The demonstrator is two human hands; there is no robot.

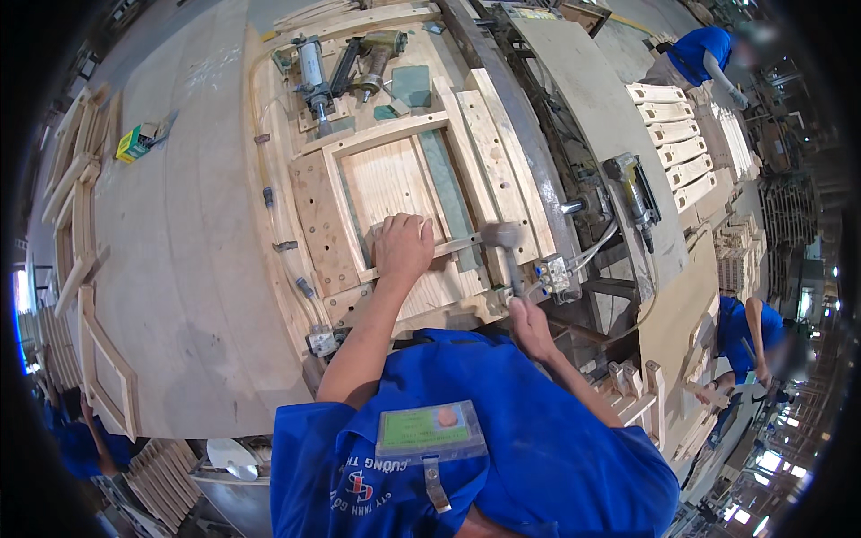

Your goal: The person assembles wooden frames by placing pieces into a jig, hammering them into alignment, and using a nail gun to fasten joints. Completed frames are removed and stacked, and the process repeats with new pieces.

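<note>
A wooden frame (387,134) lies in a wooden jig, around a pale panel (395,184). My left hand (404,247) is closed over the near crosspiece (457,245) of this frame, its fingers bent at the wood. In my right hand (534,327) is the handle of a mallet (500,235). The mallet's head, slightly blurred, is at the right end of the crosspiece, beside the frame's right side; whether it touches the wood I cannot tell.
Beyond the frame lie a pneumatic cylinder (312,76) and a nail gun (377,63). Another air tool (634,197) hangs at right. A small box (136,143) stands on the left table. Co-workers in blue (700,56) work at right beside stacked wooden parts (673,143).
</note>
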